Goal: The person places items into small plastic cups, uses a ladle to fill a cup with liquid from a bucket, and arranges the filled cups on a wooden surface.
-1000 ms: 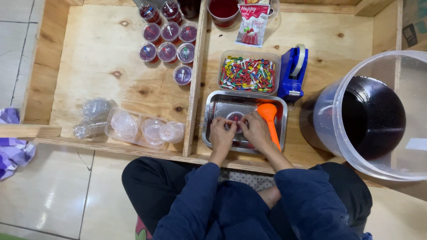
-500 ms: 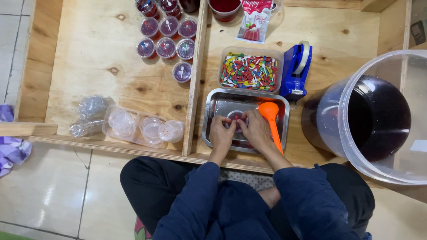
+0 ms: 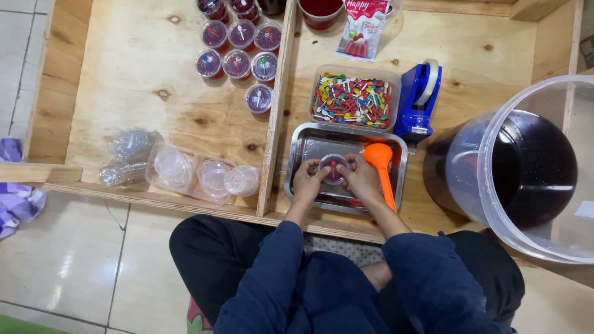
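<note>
Red-and-white sachet point(image 3: 364, 28) lying flat at far edge of wooden counter point(image 3: 142, 74), right of the divider, beyond the box of coloured picks point(image 3: 354, 99). Rectangular, dessert picture on front. White label patch point(image 3: 583, 209) on clear bucket point(image 3: 526, 167), far right.

Small round clear plastic cup point(image 3: 333, 168) with dark red filling, upright and seen from above, held over the steel tray point(image 3: 309, 141) near the tray's middle. Left hand point(image 3: 307, 182) grips the cup's left rim; right hand point(image 3: 361, 179) grips its right rim, fingertips of both meeting at the lid. Whether the lid is fully seated cannot be told. The cup sits just left of the tray's orange ladle point(image 3: 381, 162).
</note>
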